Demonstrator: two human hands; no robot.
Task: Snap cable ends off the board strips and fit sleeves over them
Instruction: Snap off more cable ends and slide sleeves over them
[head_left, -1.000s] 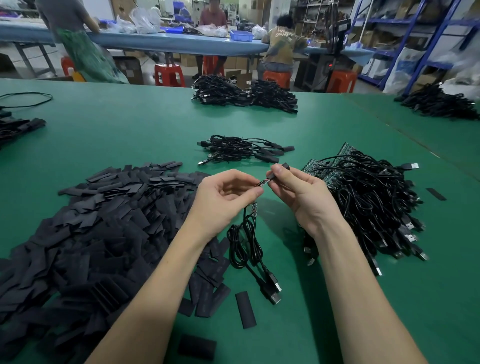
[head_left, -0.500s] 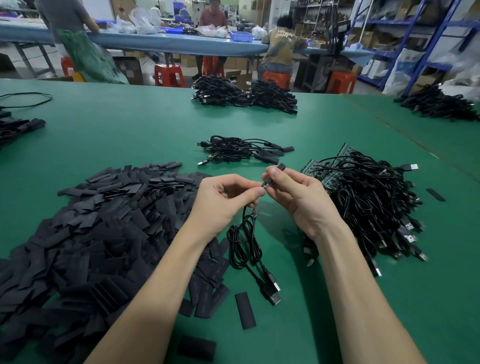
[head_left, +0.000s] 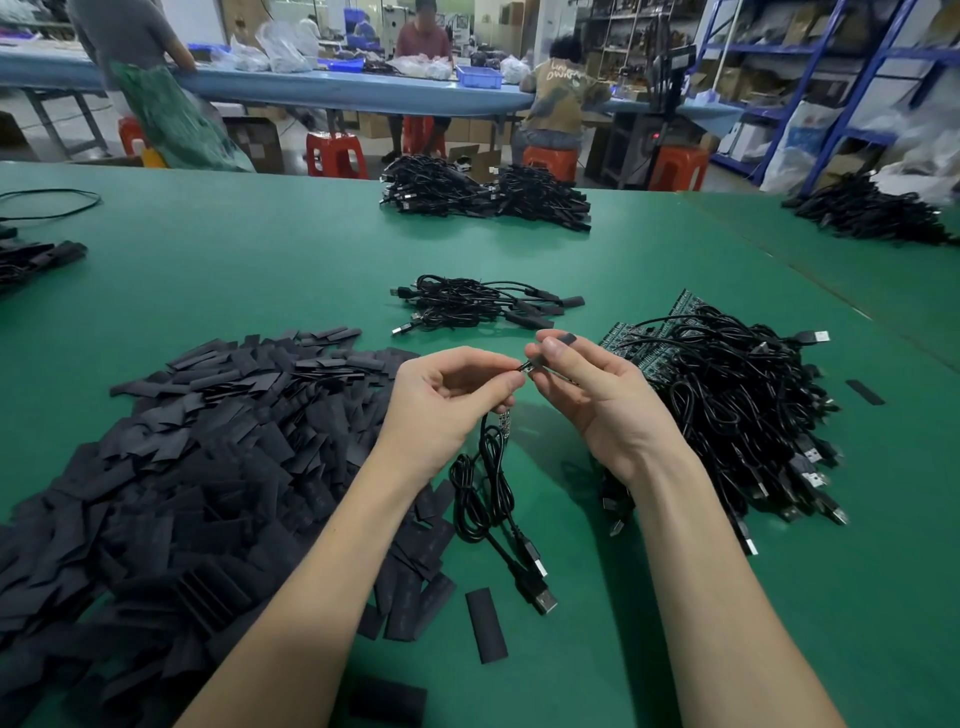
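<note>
Cable ends and a sleeve (head_left: 565, 340) are held above the middle of the green desk (head_left: 260, 270), between two heaps: loose black sleeves (head_left: 182, 467) toward the left edge, cables on green board strips (head_left: 737, 400) toward the right. A finished bundle (head_left: 467, 306) lies beyond the hands. The held cable (head_left: 483, 483) hangs coiled onto the desk. Left hand (head_left: 447, 400) pinches the cable's end; right hand (head_left: 592, 395) pinches the sleeve, fingertips nearly meeting.
</note>
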